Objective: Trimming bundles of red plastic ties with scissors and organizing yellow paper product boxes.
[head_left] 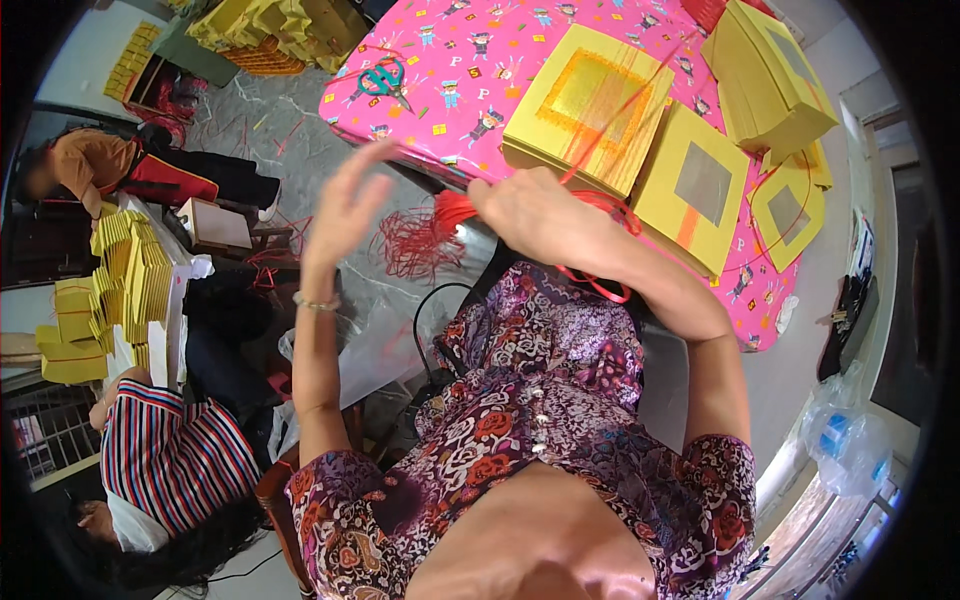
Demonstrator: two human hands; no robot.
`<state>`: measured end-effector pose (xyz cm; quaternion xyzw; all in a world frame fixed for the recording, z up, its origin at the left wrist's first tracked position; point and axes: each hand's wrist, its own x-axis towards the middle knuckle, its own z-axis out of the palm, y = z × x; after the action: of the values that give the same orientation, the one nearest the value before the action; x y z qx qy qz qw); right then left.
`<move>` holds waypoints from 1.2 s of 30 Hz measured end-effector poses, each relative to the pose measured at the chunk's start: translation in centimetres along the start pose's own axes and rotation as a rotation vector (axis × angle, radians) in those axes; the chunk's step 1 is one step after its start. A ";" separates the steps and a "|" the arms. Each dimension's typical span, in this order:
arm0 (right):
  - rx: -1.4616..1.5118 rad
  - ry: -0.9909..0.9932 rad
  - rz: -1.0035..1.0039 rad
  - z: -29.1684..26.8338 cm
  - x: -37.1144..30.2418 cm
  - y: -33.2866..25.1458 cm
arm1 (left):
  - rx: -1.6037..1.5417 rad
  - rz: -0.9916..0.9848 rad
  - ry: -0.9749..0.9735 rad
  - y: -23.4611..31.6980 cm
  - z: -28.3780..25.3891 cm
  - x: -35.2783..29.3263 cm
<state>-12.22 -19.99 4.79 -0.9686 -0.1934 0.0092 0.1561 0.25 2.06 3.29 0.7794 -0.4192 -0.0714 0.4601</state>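
My right hand [545,212] is closed round a bundle of red string [455,210] at the front edge of the table. The loose ends hang from it in a tangle on the left. Further red strands run up over a stack of yellow paper [588,110] with an orange-and-gold square on top. Raised to the left of the bundle, my left hand [350,195] has its fingers apart and holds nothing; it is slightly blurred. Beside the first stack lies a second yellow stack [665,185] with a silver-grey square.
Pink printed cloth covers the table [440,130], where teal-handled scissors [385,82] lie. More yellow stacks [765,85] stand at the far right. On the left, a person in striped clothing [185,450] and another in brown [95,165] are near yellow paper piles [135,275].
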 end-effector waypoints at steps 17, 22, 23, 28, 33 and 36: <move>0.086 -0.309 0.052 -5.0 -0.9 4.6 | 0.268 -0.060 -0.327 -1.8 3.3 -1.9; -0.112 -0.213 0.083 -4.7 -0.3 3.5 | 0.314 0.105 -0.383 0.1 3.1 1.3; -0.120 -0.207 0.084 -4.7 0.0 3.0 | 0.316 0.314 -0.246 0.8 3.5 2.1; -0.148 -0.139 0.030 -3.8 1.4 1.3 | -0.028 -0.020 -0.509 3.3 5.5 4.3; 0.084 -0.187 0.002 -5.4 1.2 2.6 | -0.079 0.072 -0.565 4.2 4.8 4.5; 0.207 -0.083 -0.106 -6.0 1.0 3.6 | -0.024 -0.030 -0.612 5.2 4.0 4.8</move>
<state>-9.53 -24.59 9.46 -0.9345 -0.2488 0.0609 0.2472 -1.68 -5.21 6.37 0.7223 -0.5257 -0.3147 0.3206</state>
